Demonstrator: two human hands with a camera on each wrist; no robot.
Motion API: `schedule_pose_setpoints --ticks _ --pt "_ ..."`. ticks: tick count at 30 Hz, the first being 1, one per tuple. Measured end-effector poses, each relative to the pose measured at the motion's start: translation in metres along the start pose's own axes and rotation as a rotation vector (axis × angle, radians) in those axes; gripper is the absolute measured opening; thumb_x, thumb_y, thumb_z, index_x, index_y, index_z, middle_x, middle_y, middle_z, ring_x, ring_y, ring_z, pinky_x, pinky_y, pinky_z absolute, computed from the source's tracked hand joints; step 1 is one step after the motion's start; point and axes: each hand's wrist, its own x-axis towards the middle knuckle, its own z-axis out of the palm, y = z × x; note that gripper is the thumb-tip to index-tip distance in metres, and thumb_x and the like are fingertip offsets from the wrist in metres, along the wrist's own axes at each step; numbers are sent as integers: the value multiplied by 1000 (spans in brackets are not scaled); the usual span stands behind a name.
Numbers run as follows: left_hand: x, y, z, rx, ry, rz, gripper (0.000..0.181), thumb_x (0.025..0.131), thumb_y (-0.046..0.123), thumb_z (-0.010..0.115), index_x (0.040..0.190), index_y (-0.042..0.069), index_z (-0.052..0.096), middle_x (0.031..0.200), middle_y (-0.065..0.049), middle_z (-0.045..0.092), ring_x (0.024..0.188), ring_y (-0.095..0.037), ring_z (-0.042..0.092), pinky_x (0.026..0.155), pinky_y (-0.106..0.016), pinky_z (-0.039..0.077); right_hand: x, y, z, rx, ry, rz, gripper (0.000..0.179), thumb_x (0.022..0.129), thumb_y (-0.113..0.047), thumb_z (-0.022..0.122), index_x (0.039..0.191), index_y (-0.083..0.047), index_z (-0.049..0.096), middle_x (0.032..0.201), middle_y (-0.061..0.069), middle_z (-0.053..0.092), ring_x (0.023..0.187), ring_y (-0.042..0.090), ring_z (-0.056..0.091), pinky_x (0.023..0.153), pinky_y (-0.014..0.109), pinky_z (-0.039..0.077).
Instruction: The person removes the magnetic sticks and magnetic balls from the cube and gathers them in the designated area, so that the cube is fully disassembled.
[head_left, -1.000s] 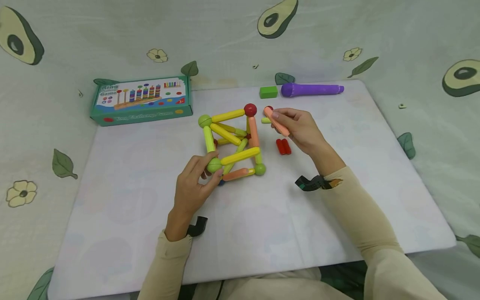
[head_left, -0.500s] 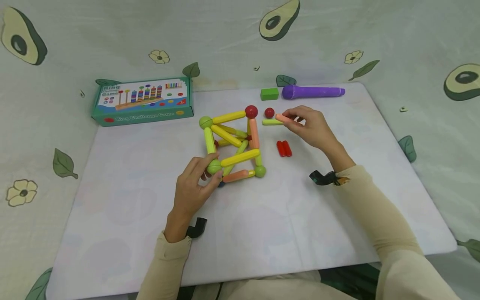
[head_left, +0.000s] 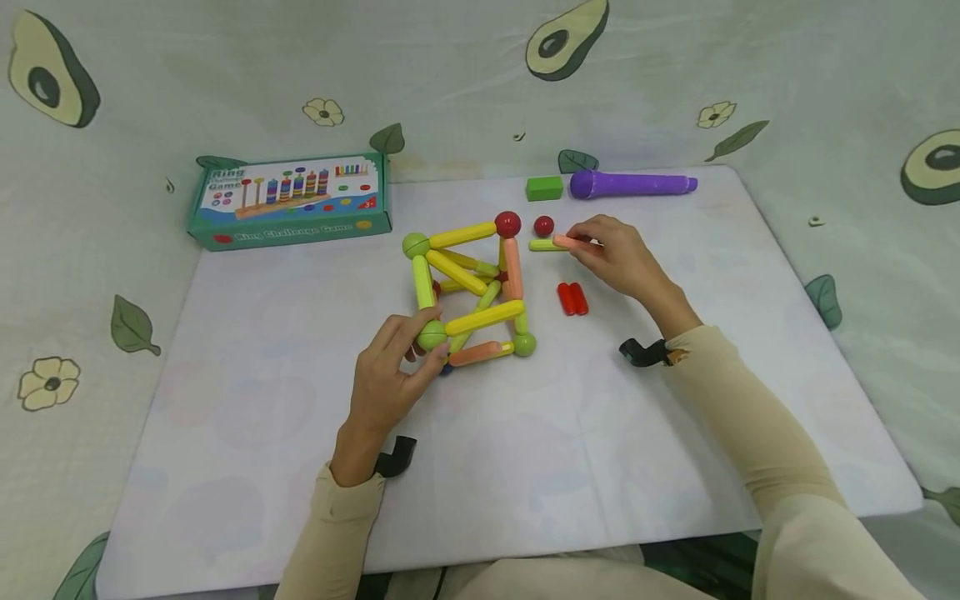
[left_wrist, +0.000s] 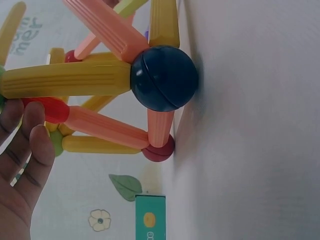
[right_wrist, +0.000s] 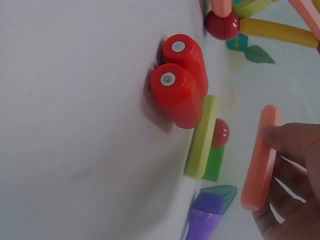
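Note:
My left hand grips the near upper corner of a frame built of magnetic sticks and balls, thumb and fingers round a green ball. Yellow, light green, salmon and red sticks make up the frame; in the left wrist view a dark blue ball stands at a lower corner. Between thumb and fingers, my right hand pinches a loose salmon magnetic stick, held above the table. Close to it lie a light green stick and a red ball. Two short red sticks lie side by side nearer me.
At the back left stands a green game box. Along the back edge of the white table lie a green block and a purple toy microphone. A cloth printed with avocados hangs behind.
My right hand has drawn to the right with the salmon stick and turned it, uncovering the red ball and light green stick. The left hand keeps its hold on the frame's corner.

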Motion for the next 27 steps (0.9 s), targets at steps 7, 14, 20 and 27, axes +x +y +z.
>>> schedule_pose_setpoints --ticks 7,14,20,27 --pt "1 0 0 -6 2 5 45 100 45 58 130 12 65 93 -5 58 70 -16 55 56 -32 50 3 4 6 -24 -30 -4 28 93 -7 71 121 -3 69 118 13 62 105 29 53 94 47 46" --pt "0 0 0 -9 -4 -2 46 100 46 57 130 12 65 94 -5 59 71 -15 55 56 -31 50 7 8 13 -65 -67 -17 28 93 -7 71 121 -3 69 120 14 61 109 32 52 99 50 43" --pt "0 0 0 -3 -5 -6 47 100 47 57 130 12 65 94 -5 59 70 -17 55 56 -31 50 11 9 19 -104 -110 -24 28 94 -8 70 121 -3 70 119 15 61 110 33 53 100 51 41" --pt "0 -1 1 -19 -10 -3 47 100 46 57 130 11 65 97 -5 60 70 -19 56 56 -31 50 19 9 26 -143 -94 -104 24 93 -15 74 114 -3 74 110 13 67 100 32 58 91 46 48"
